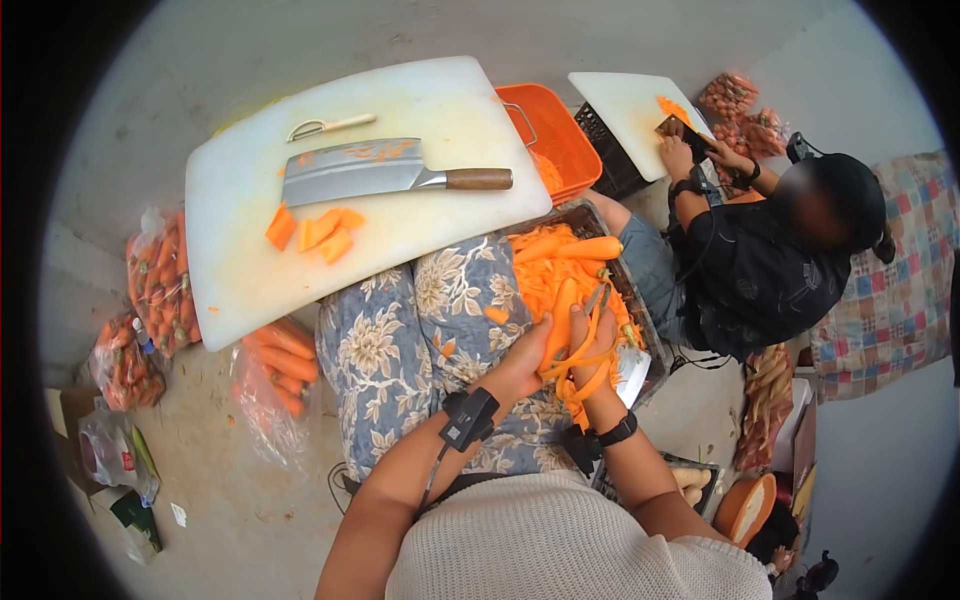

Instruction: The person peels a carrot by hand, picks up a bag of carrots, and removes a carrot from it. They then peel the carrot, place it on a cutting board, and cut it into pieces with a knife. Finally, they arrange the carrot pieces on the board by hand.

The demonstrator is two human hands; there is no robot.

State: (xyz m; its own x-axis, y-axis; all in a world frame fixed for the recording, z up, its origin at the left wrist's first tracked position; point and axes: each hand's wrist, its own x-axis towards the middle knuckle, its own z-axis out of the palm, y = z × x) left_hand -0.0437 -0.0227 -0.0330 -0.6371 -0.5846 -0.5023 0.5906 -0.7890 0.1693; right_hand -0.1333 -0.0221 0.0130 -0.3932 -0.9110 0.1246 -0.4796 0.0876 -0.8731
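Observation:
My left hand [524, 358] is closed around the lower end of a peeled carrot [561, 318], which points up and away from me. Close beside it, my right hand [594, 350] grips a peeler [598, 297] whose metal head shows against the carrot's right side. Long carrot peels [590, 378] drape over the right hand's fingers and wrist. Beneath both hands stands a dark crate [655, 350] heaped with peels, with whole peeled carrots [590, 248] on top. Flowered cloth [375, 345] covers my legs, and a few orange scraps lie on it.
A white cutting board [240, 185] in front holds a cleaver [370, 172], another peeler [345, 124] and carrot chunks [325, 235]. Behind the crate is an orange basin [570, 135]. A co-worker [765, 260] cuts at a second board [620, 100] on the right. Bagged carrots [160, 275] stand left.

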